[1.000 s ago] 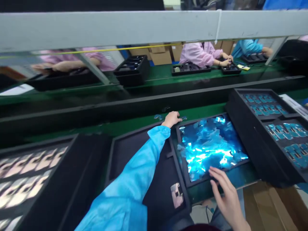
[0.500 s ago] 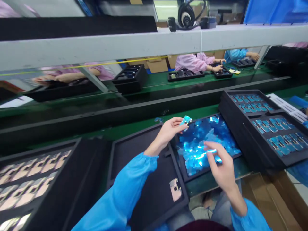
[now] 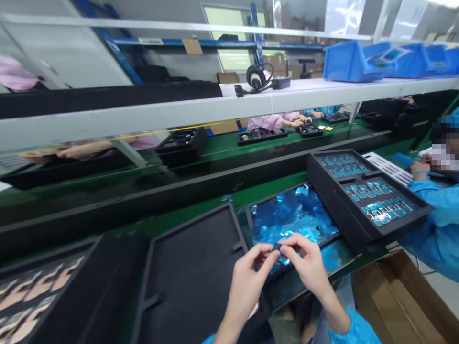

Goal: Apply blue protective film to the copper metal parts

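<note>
My left hand (image 3: 248, 281) and my right hand (image 3: 306, 262) meet low in the middle of the view. Both pinch one small dark part (image 3: 277, 248) with a blue film on it, held between thumbs and fingertips. Just behind them lies a shallow black tray (image 3: 248, 213) heaped with loose shiny blue film pieces (image 3: 287, 217). An empty black foam tray (image 3: 193, 267) lies under my left forearm.
A stack of black trays (image 3: 366, 196) holding several blue-filmed parts stands at the right. A tray of pale parts (image 3: 32, 286) is at the far left. A person in a blue sleeve (image 3: 435, 215) works at the right; others sit across the green belt (image 3: 215, 143). A cardboard box (image 3: 401, 296) is at lower right.
My left hand pulled back from the tray's far edge with the small part. My right hand came up to meet it. The view tilted upward, showing the shelf and blue bins.
</note>
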`<state>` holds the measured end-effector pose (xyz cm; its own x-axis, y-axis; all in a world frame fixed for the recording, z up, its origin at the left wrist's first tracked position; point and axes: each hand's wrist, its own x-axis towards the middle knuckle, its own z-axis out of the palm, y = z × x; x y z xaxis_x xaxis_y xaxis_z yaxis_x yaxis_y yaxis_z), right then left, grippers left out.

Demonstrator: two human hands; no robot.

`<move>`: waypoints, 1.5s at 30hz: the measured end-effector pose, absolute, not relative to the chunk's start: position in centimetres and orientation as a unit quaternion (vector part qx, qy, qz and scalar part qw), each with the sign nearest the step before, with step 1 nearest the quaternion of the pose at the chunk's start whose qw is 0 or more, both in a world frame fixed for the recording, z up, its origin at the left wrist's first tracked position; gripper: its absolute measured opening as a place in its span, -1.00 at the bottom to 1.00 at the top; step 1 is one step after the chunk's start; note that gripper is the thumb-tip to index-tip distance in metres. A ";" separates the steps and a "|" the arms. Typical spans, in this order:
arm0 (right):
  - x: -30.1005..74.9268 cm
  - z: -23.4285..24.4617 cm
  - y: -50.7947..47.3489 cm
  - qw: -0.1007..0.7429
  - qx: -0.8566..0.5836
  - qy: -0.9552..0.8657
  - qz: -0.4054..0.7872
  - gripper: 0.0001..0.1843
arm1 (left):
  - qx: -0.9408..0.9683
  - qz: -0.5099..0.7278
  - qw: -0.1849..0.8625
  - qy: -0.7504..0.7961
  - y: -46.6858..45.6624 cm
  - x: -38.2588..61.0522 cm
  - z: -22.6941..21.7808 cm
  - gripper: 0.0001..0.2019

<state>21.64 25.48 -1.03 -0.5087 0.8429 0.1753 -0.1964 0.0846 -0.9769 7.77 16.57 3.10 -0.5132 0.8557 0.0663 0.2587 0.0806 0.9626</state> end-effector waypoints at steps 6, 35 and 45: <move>22.6 -2.5 24.1 0.404 -0.301 -0.642 0.578 -0.85 | 0.394 0.541 0.242 0.703 14.7 9.3 0.9 -0.66; 24.8 -2.2 23.6 0.388 -0.148 -0.863 0.289 -0.80 | 0.065 0.718 0.474 0.506 12.9 7.4 -2.1 -0.53; 18.3 -4.7 33.6 0.287 -0.360 -0.826 0.325 -0.79 | 0.128 0.628 0.274 0.717 5.1 4.1 -4.3 -0.44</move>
<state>18.35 33.65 -4.66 -0.5756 0.7816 0.2405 0.4090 0.5298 -0.7430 4.14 5.10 -4.27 -0.8168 0.5277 -0.2333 -0.1615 0.1792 0.9705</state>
